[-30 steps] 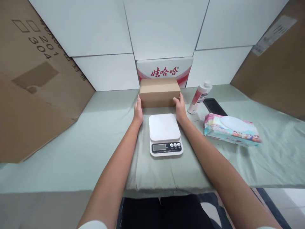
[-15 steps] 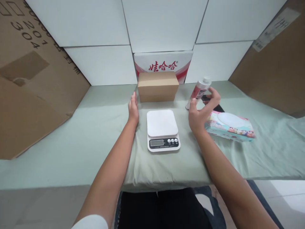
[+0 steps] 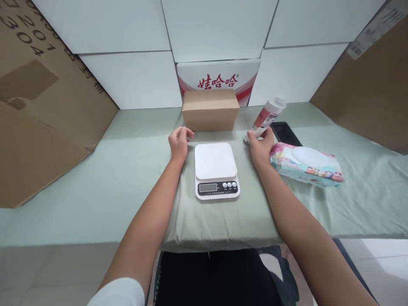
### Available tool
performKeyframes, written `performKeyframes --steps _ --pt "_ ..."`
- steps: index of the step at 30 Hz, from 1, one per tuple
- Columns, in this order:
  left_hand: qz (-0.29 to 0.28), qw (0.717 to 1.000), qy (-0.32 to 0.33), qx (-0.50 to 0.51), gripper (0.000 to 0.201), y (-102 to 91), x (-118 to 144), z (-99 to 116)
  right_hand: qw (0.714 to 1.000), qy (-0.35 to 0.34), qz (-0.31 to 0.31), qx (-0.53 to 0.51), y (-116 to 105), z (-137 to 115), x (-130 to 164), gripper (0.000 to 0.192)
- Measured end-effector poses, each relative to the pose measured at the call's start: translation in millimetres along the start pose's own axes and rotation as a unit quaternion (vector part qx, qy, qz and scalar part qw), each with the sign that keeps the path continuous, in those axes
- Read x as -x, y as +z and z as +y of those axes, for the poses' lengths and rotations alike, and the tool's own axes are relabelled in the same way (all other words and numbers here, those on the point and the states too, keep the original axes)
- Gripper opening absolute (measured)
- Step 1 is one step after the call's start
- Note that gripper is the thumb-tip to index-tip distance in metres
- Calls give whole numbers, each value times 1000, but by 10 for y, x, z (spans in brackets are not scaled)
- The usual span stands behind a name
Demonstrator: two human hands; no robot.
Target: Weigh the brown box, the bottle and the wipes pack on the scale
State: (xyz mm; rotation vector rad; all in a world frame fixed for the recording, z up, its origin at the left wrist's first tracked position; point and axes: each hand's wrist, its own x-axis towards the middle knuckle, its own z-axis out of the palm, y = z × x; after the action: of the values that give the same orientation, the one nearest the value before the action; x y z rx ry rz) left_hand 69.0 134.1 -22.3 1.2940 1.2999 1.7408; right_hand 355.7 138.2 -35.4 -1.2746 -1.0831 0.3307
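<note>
A white digital kitchen scale (image 3: 216, 163) sits on the cloth between my hands, its platform bare and its display blank. My left hand (image 3: 179, 143) rests left of the scale, in front of the brown cardboard box (image 3: 210, 119); its fingers are loosely curled together and hold nothing I can see. On the other side, my right hand (image 3: 261, 148) is closed round the lower part of a white bottle (image 3: 266, 118) with a red label and white cap. The bottle leans to the right in view, and my fingers partly hide its lower end.
A pastel pack of wipes (image 3: 307, 165) lies right of my right hand, with a black tray-like object (image 3: 287, 134) behind it. A white and red carton (image 3: 219, 74) stands behind the brown box. Large cardboard panels flank the green cloth (image 3: 143, 178) on both sides.
My right hand has moved lower on the bottle and its spread fingers have closed round it. The left hand's fingers, straight before, have curled in to the right. The view has shifted slightly.
</note>
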Motion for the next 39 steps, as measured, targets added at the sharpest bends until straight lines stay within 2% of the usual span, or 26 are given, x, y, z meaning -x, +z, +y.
performKeyframes --steps 3,5,7,9,12,19,22,26,28,30,33,39 --pt "-39 999 -8 -23 47 -4 -14 9 987 -21 -123 -101 4 -329 159 47" --pt "-53 998 11 -44 53 -12 -24 0 961 -35 -224 -161 10 -566 309 49" --pt "-59 997 23 -54 57 -19 -28 -7 933 -35 -311 -177 12 -757 461 49" --pt "-63 996 22 -54 58 -20 -26 -8 913 -35 -372 -162 11 -871 583 49" --pt "-67 996 19 -51 58 -16 -22 -6 898 -53 -417 -128 17 -905 672 48" --pt "-69 997 21 -38 57 -9 -40 -41 898 -67 -430 -65 57 -846 680 50" --pt "-67 997 24 -40 58 -15 -48 -51 901 -97 -419 -53 -1 -867 611 61" --pt "-62 997 26 -36 58 -18 -62 -65 945 -129 -294 -60 -139 -812 404 80" --pt "-60 997 22 -29 59 -16 -69 -76 962 -133 -234 -53 -180 -757 326 80" --pt "-57 998 19 -25 58 -14 -73 -88 967 -138 -208 -56 -183 -718 309 77" --pt "-53 998 14 -20 57 -15 -74 -107 961 -130 -229 -87 -140 -727 388 70" --pt "-62 998 10 -22 60 -13 -89 -135 932 -130 -328 -80 -68 -880 582 54"
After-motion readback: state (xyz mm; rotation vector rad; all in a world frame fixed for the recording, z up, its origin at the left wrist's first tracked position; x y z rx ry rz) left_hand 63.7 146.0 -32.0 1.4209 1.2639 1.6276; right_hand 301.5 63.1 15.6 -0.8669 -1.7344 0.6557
